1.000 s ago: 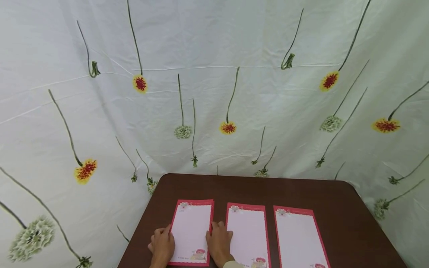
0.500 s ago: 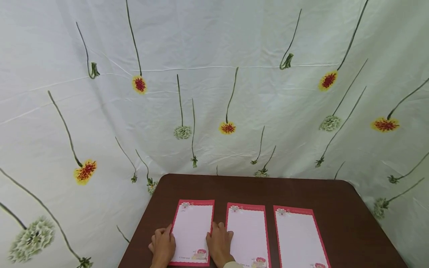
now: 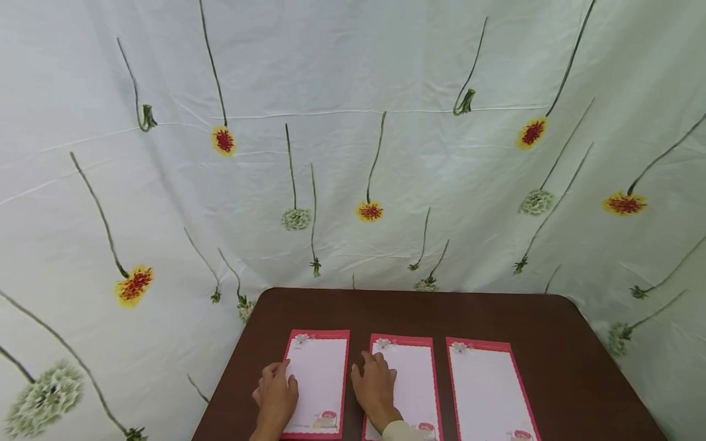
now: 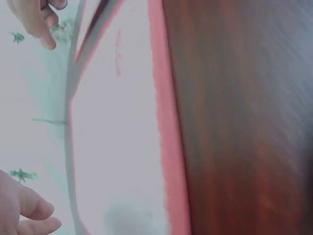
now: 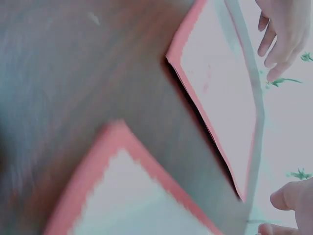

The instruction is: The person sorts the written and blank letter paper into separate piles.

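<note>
Three writing pads with red-pink borders and white faces lie in a row: a left pad [image 3: 317,383], a middle pad [image 3: 410,383] and a right pad [image 3: 488,392]. My left hand [image 3: 277,395] hovers at the left pad's left edge, fingers loose and holding nothing. Between the left and middle pads is my right hand [image 3: 376,387], overlapping the middle pad's left side in the head view, its fingers relaxed. In the right wrist view, the left pad [image 5: 220,98] shows a thin stack edge, and my right hand [image 5: 293,200] is clear of it.
The pads lie on a dark brown table [image 3: 419,312] with rounded far corners. Behind and around it hangs a white cloth [image 3: 331,61] printed with flowers and stems.
Both hands have let go of the left pad's sides and lifted. Both have shifted slightly right, the right hand over the middle pad's edge. The pads stay in place.
</note>
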